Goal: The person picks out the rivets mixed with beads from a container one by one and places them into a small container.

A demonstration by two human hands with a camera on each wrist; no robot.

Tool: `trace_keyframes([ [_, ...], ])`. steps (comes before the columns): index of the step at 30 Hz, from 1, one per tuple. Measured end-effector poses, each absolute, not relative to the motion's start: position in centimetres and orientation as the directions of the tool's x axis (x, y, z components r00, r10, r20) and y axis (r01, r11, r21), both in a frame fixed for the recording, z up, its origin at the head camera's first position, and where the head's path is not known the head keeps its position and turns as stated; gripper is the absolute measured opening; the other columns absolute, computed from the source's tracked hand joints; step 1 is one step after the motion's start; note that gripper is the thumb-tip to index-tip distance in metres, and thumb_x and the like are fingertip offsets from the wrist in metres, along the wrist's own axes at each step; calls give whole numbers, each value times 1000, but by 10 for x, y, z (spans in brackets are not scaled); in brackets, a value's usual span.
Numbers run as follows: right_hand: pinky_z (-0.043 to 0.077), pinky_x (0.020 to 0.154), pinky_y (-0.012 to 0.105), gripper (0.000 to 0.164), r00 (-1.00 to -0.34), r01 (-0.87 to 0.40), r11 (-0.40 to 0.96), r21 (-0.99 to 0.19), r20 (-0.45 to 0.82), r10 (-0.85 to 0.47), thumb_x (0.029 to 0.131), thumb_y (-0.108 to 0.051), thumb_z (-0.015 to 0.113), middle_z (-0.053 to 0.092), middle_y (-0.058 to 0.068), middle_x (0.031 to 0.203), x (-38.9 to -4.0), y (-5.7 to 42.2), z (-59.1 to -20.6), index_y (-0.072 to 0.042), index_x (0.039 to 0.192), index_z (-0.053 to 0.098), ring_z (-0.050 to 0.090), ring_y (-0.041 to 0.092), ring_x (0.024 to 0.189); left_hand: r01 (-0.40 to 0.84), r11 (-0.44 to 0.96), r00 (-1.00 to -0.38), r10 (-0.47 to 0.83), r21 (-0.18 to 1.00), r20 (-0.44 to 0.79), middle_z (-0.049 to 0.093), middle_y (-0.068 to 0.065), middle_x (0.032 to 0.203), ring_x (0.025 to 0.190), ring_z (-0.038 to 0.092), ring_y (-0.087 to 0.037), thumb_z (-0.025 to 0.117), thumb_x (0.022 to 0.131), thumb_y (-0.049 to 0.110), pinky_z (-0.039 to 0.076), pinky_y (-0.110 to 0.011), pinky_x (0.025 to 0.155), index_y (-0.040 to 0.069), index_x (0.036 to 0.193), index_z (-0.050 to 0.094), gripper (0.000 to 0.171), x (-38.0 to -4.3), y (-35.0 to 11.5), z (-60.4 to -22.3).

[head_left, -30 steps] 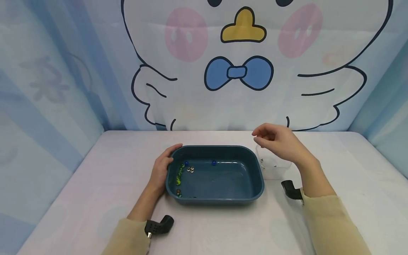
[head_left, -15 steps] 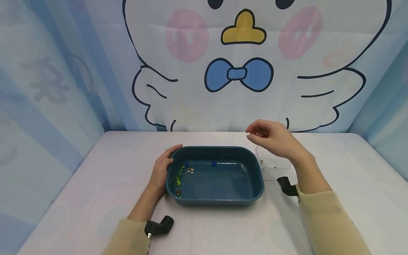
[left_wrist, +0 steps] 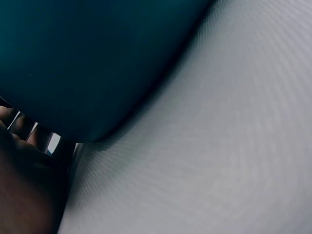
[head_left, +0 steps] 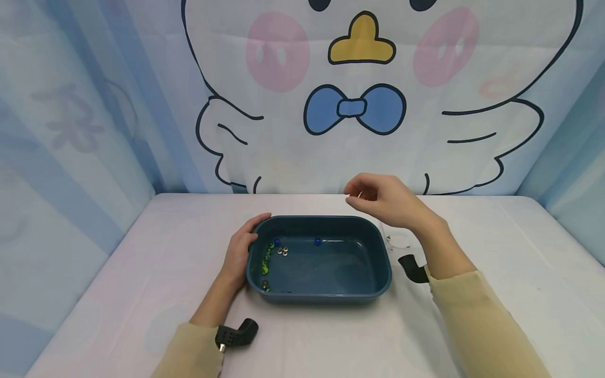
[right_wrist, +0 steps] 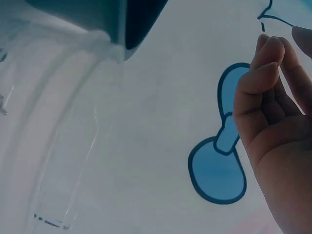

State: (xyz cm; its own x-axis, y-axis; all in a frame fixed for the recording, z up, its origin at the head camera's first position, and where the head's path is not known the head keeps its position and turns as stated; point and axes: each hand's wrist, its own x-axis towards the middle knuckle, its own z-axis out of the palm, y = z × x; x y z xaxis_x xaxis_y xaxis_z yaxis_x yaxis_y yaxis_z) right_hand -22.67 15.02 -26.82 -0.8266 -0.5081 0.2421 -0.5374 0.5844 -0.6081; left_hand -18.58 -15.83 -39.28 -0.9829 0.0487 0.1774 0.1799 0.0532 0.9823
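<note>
A dark teal plastic basin (head_left: 326, 286) stands on the table. At its left end my left hand (head_left: 238, 252) grips the wall, thumb at the rim and fingers along the outside. Inside lie a blue marble (head_left: 318, 242), another near the left wall, several small silvery beads (head_left: 282, 251), a row of green pieces (head_left: 266, 263) and a brownish ball (head_left: 264, 284). My right hand (head_left: 387, 199) hovers above the basin's far right corner with fingers curled. Whether something small sits between its fingertips is hidden, also in the right wrist view, where the hand (right_wrist: 278, 122) shows.
A clear plastic box (head_left: 402, 241) stands against the basin's right side, partly behind my right forearm, with a few small shiny bits in it. The white table (head_left: 302, 341) ends at a printed cloth backdrop (head_left: 283, 152). Black wrist cameras (head_left: 238, 333) jut from both sleeves.
My right hand has moved left and slightly up, from above the clear box to the basin's far right corner. The left hand and the basin contents look unchanged.
</note>
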Motion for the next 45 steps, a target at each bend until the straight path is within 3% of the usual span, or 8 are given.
trace_keyframes([
  [21,51,72,37,17,-786,-580,546,-605,238,-571,96,-14,67,68,3,99,-234,118,-261,-7,110,70,61,18,82,163,59,-986,44,985,161,47,-16,150,139,41,-27,26,93,2,23,-46,117,0,146,49,58,-186,-158,-393],
  [37,51,68,35,17,-740,-617,523,-588,208,-639,95,-15,68,66,1,89,-236,96,-264,-8,110,69,58,19,74,155,61,-987,44,986,153,48,-13,150,138,42,-25,25,93,4,25,-45,117,1,145,50,57,-187,-158,-392],
  [45,52,75,35,18,-723,-620,514,-593,178,-668,94,-14,69,67,1,94,-240,90,-268,-8,112,69,60,19,80,160,41,-986,47,986,158,47,-15,151,139,41,-26,25,93,2,23,-46,117,1,146,49,58,-186,-158,-392],
])
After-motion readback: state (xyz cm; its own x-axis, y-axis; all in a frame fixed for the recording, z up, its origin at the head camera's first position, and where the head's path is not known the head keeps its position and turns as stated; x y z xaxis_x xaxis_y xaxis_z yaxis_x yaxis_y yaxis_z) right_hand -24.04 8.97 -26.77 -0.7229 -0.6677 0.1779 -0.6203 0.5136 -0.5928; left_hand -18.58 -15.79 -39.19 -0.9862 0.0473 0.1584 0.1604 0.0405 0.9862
